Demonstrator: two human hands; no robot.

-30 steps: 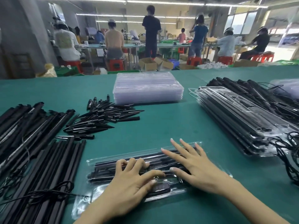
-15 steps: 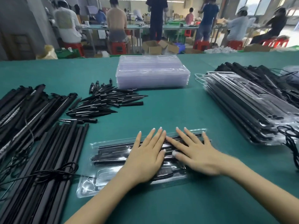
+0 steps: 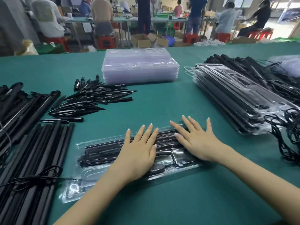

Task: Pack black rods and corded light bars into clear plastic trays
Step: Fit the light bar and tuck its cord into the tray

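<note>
Clear tray (image 3: pixel 100 144) half-hidden under hands

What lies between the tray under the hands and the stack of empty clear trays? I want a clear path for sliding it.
Only bare green table, in the head view; the pile of black spikes lies off to the left.

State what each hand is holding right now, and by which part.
Nothing is gripped. The left hand and right hand lie flat, fingers straight, pressing on top of the filled clear plastic tray on the green table.
</note>
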